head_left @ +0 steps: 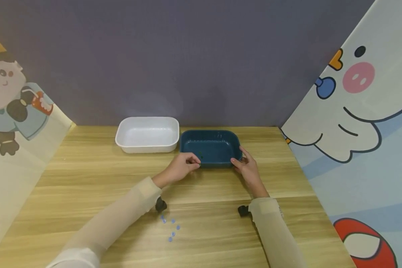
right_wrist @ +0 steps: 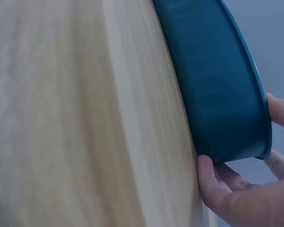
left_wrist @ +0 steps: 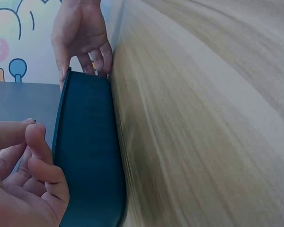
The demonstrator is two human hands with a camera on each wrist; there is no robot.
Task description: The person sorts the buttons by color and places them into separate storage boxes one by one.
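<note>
While one grey wall (head_left: 194,63) fills the back, here's one wooden table (head_left: 207,208) spread out beneath two trays, both mouth up. The white tray (head_left: 147,149) sits on the left, and just to its right, a little nearer the person, is the teal tray (head_left: 217,150), flat on the table, long axis running left to right, one short end facing each side. Two hands are at work on it! The right hand (head_left: 249,171) has the teal tray by its near right corner, thumb at the near rim, fingers curved about the right end, spread only as wide as that corner. Over at the near rim, towards the left end, the left hand (head_left: 179,168) is in a tight pinch, thumb and forefinger tips all but meeting on one tiny dark speck (left_wrist: 35,121); which way that points is too small to tell. Two black clips (head_left: 160,204) show, one at each wrist. Down on the table, well apart from both trays, six blue bits (head_left: 173,221) lie in a loose scatter, and inside the teal tray there are tiny green flecks (head_left: 201,153), too small to count surely.
</note>
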